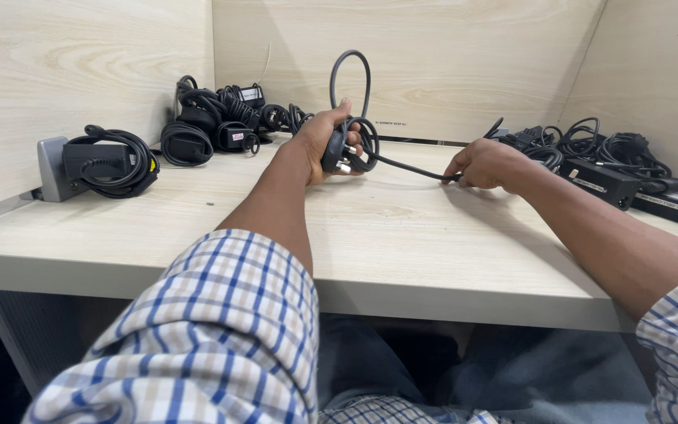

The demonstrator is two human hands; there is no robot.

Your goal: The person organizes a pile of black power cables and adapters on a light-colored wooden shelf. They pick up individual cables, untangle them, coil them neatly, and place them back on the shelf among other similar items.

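Head view, the only one: the left hand is raised just above the desk, its grip closed around a black plug and a few gathered loops of black power cable; one loop stands up in an arch above the fingers. From that bundle a single straight run of cable stretches low across the desk toward the right hand, whose grip is pinched narrow on the cable near the desk surface, knuckles toward the camera. Taking the plug as landmark: to its left and behind, against the back wall, sits a cluster of coiled black adapters, each already wound up with its cord; farther left of the plug, near the side wall, one more coiled adapter leans on a small grey block. To the right of the plug, past the right hand, lies a loose heap of adapters and cords, cords tangled and not wound, with two flat black bricks at its near edge. Judged from this layout, the winding of the cable in hand is partly done: a few loops made, a length between the hands not yet taken in, how much beyond the right hand I cannot tell. The left-side pile reads as finished work, the right-side heap as what remains. Checked shirt sleeves fill the lower frame.
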